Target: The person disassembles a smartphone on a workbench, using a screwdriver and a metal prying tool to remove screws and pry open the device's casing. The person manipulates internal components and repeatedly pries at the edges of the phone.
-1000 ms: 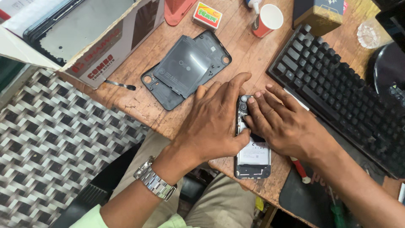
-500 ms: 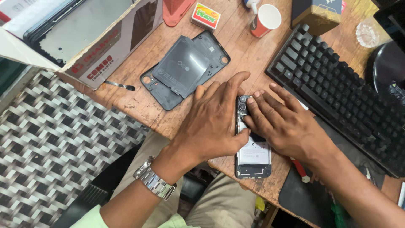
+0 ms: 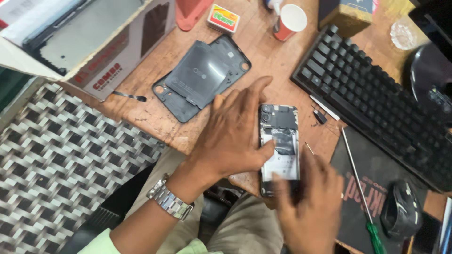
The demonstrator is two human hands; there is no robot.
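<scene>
Fingers of the left hand (image 3: 233, 136) are pressing flat on the opened phone (image 3: 279, 146), pinning it at the counter's (image 3: 278, 61) near edge (back cover (image 3: 202, 77) lying farther left), while the blurred right hand (image 3: 308, 207) is hovering open, gripping nothing.

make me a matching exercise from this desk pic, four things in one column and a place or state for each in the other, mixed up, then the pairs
Things:
1. opened phone
2. back cover
3. screwdriver
4. paper cup

Places or states:
A. lies on the dark mat, green handle towards the person
B. stands at the far edge of the desk
C. under the left hand, insides showing
D. lies flat on the wood, left of the keyboard

Pairs: 1-C, 2-D, 3-A, 4-B
</scene>
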